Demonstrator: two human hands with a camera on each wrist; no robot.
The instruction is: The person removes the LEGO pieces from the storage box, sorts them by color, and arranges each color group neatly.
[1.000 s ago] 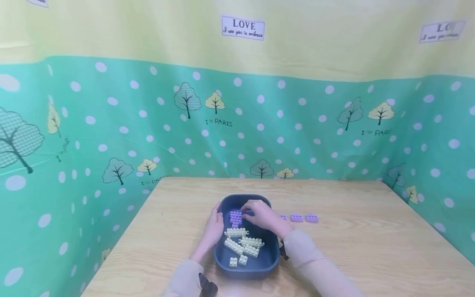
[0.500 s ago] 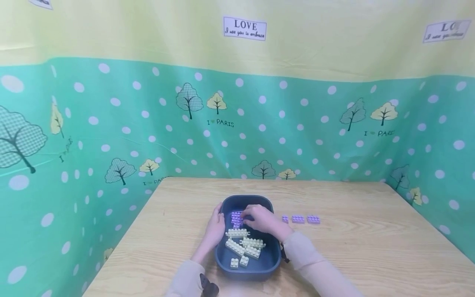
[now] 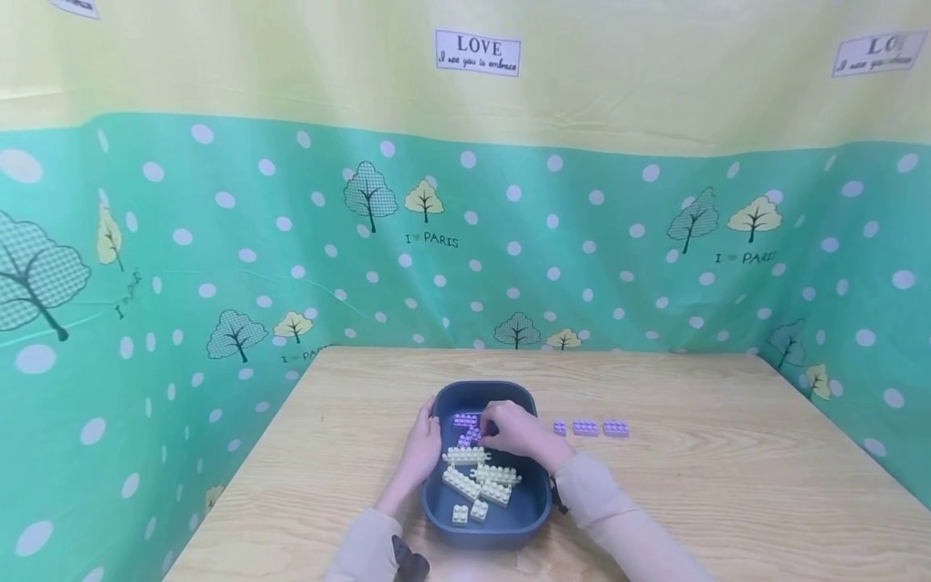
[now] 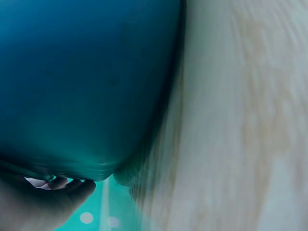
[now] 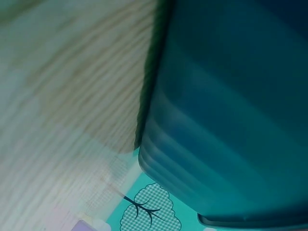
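So the tub sat on the table, with the curtain hanging behind and down both sides. Inside, the far bricks were in the back left part, the middle bricks lay in front of those, and two front bricks were side by side nearest the person. Left hand was at the tub's left rim, right hand reached over the right rim, just right of the far bricks. Three more bricks lined up on the table, off to the tub's right.

Green-and-yellow tree-printed fabric hangs behind a wooden table.
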